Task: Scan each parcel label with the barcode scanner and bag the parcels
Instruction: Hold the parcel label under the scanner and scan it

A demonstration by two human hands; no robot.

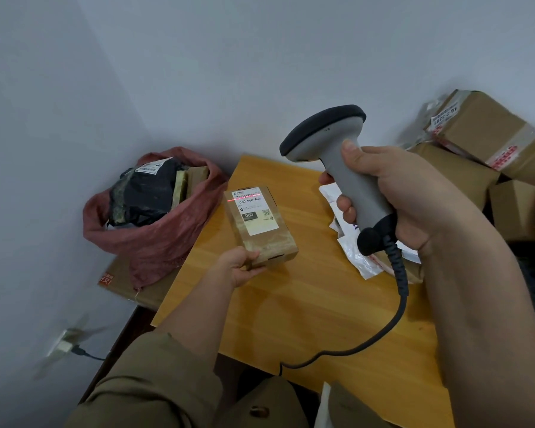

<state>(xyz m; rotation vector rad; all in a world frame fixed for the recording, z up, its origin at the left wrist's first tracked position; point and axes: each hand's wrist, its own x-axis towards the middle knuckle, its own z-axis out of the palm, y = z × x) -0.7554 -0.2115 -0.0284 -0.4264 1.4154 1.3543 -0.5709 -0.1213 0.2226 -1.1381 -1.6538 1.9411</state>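
Note:
A small brown cardboard parcel [264, 233] lies above the wooden table [291, 304], and my left hand [240, 267] grips its near end. A red scan line crosses the barcode at the top of its white label [255, 210]. My right hand [396, 193] grips the handle of a grey barcode scanner [331, 149], held up to the right with its dark head aimed at the label. The scanner's black cable [396, 319] trails down across the table. A reddish sack [155, 239] stands left of the table with a black-wrapped parcel [149, 193] and others inside.
Several brown cardboard boxes [488, 131] are piled at the right edge of the table. White plastic mailers [352, 248] lie under my right hand. A flattened carton [121, 282] sits beneath the sack. A wall socket with a plug [67, 345] is low on the left wall.

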